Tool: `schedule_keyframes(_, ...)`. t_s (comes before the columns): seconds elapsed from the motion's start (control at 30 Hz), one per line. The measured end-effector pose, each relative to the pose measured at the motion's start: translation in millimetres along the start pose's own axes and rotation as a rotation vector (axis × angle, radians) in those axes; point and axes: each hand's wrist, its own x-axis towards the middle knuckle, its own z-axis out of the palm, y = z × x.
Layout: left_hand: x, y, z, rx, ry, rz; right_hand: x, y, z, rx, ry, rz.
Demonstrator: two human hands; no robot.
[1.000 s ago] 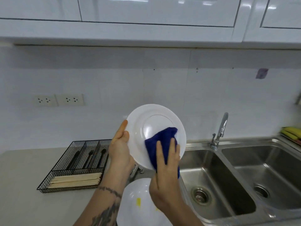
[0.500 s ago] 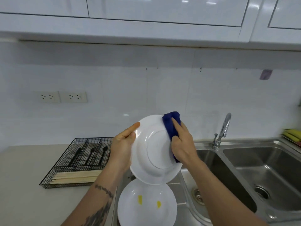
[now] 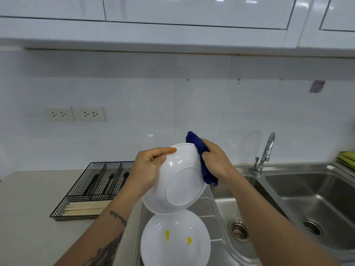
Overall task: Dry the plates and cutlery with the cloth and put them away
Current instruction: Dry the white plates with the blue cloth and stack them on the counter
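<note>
My left hand (image 3: 148, 167) grips the left rim of a white plate (image 3: 178, 181), held up tilted with its underside toward me. My right hand (image 3: 217, 162) holds a dark blue cloth (image 3: 201, 156) against the plate's right rim, the cloth wrapped over the edge. Below it a second white plate (image 3: 175, 240) with two yellow marks lies on the sink's draining board (image 3: 209, 208). A black wire cutlery tray (image 3: 96, 189) on the counter to the left holds black cutlery in its back compartments and wooden chopsticks in front.
A steel double sink (image 3: 288, 198) with a chrome tap (image 3: 266, 152) fills the right side. Yellow-green items (image 3: 347, 159) sit at the far right edge. White wall cabinets (image 3: 172, 16) hang overhead. Wall sockets (image 3: 75, 113) sit above the beige counter (image 3: 28, 208).
The plate has tipped further back and lower. My right hand with the cloth moved from the plate's face up and round to its upper right rim. The camera shifted slightly.
</note>
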Motion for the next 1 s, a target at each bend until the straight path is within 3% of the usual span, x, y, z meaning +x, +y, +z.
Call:
schedule_keyframes(0.13,9.3,8.8,-16.2,0.163,-0.019,0.169,-4.6,-4.5,-9.2,-0.059,-0.059,-0.195)
schedule_keyframes(0.23,14.5,7.7,-22.5,0.275,0.036,0.295,-8.6,-3.4,-5.7,-0.084,0.041,-0.33)
schedule_keyframes(0.3,13.8,-1.0,-20.6,0.206,0.136,0.273,-13.0,0.6,1.6,-0.125,0.111,-0.436)
schedule_keyframes(0.37,8.1,-10.5,-12.9,0.056,0.24,0.173,-17.0,5.7,11.1,-0.143,0.14,-0.497)
schedule_keyframes(0.5,6.8,-6.2,1.8,-0.642,0.396,-0.206,-28.0,15.0,26.7,-0.29,0.184,-0.592)
schedule_keyframes(0.67,21.0,-14.8,-1.9,-0.574,0.583,-0.343,-42.1,30.0,33.4,-0.483,0.058,-0.604)
schedule_keyframes(0.8,11.5,-24.2,-13.7,-0.516,0.574,-0.346,-46.1,46.8,26.3,-0.55,-0.14,-0.479)
schedule_keyframes(1.0,-9.5,-53.9,-12.3,-0.489,0.443,-0.342,-34.8,54.4,20.2,-0.536,-0.162,-0.171)
